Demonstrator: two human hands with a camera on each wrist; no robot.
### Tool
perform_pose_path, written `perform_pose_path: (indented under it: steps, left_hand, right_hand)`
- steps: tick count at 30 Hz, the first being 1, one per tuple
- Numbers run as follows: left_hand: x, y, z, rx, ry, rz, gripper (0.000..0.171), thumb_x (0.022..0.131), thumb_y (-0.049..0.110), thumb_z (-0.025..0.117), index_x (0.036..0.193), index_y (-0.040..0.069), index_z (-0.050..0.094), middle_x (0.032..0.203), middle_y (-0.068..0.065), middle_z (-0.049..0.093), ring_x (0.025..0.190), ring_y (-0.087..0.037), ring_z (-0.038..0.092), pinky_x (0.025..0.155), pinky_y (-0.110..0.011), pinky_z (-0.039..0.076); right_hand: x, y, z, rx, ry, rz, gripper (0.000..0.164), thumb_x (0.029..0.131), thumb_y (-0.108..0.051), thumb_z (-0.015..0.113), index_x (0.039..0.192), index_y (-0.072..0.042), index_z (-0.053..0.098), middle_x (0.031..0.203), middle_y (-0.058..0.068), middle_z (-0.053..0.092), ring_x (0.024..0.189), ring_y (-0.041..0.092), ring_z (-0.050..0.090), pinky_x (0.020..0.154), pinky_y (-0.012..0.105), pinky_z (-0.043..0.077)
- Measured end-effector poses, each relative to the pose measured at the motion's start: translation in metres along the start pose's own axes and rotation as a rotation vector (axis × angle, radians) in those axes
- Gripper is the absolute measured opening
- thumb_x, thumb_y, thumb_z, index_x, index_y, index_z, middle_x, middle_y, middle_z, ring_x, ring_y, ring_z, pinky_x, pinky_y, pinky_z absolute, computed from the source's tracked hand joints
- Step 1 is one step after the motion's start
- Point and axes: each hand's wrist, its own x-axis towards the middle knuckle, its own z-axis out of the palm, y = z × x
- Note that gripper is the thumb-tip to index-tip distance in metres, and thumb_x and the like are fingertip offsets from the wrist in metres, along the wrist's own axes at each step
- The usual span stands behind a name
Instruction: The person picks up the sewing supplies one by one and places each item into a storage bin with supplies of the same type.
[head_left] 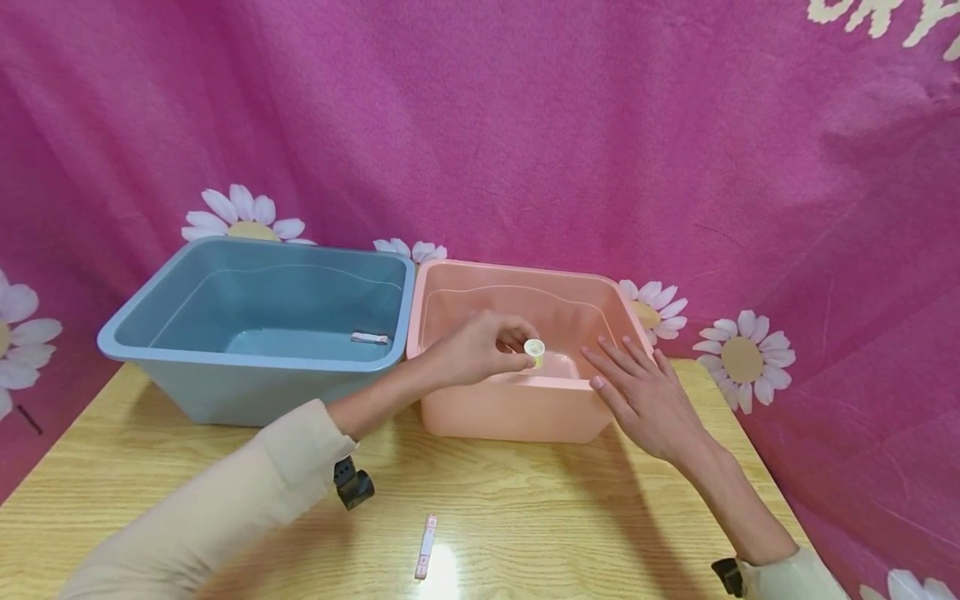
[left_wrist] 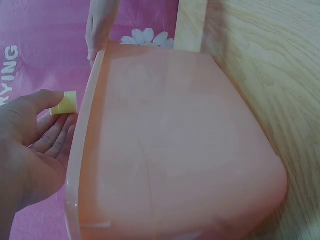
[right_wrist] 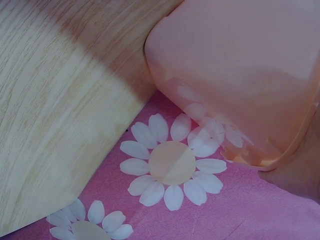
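My left hand (head_left: 476,352) pinches a small pale-yellow cylinder (head_left: 535,352) between thumb and fingers, above the opening of the pink plastic tub (head_left: 517,415). The cylinder's round whitish end faces up in the head view. From the left wrist, the yellow piece (left_wrist: 68,102) shows just beyond the tub's rim, with the other fingers loosely bent below it. On the tub's right side rests my right hand (head_left: 647,404), its fingers straight and spread over the rim. In the right wrist view only a part of this hand (right_wrist: 300,167) appears, at the tub's edge.
A larger blue tub (head_left: 270,392) stands left of the pink one, with a slim pale strip (head_left: 369,338) lying inside. Another slim pink-and-white strip (head_left: 426,546) lies on the wooden table (head_left: 540,517) near the front. Behind hangs a magenta cloth (head_left: 480,142) with daisies.
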Motion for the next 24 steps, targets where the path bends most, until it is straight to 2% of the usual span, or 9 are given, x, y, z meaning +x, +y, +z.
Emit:
perform_pose_path:
  steps: [6,10,24]
  left_hand:
    - [0.006,-0.003,0.001,0.018,0.046,-0.012,0.016,0.088,0.003,0.075,0.103,0.002,0.071,0.093,-0.005,0.072,0.083,-0.013,0.067,0.076,-0.023,0.054]
    - [0.011,-0.005,0.002,0.023,0.067,-0.009,0.016,0.088,0.002,0.075,0.103,0.002,0.071,0.093,-0.005,0.071,0.084,-0.014,0.067,0.076,-0.022,0.053]
    - [0.025,-0.015,0.004,-0.012,0.079,-0.038,0.016,0.086,-0.002,0.074,0.102,-0.002,0.07,0.092,-0.009,0.072,0.084,-0.015,0.069,0.077,-0.022,0.054]
  right_hand:
    - [0.0,0.0,0.0,0.001,0.017,-0.005,0.047,0.107,-0.036,0.042,0.149,-0.016,0.05,0.155,0.009,0.041,0.145,0.04,0.026,0.112,0.066,0.014]
    - [0.0,0.001,0.0,0.003,0.026,-0.012,0.046,0.107,-0.036,0.042,0.147,-0.015,0.051,0.154,0.009,0.042,0.144,0.041,0.028,0.112,0.066,0.015]
    - [0.0,0.001,0.0,0.004,0.014,-0.004,0.047,0.107,-0.037,0.042,0.149,-0.017,0.049,0.154,0.008,0.041,0.145,0.039,0.026,0.113,0.066,0.014]
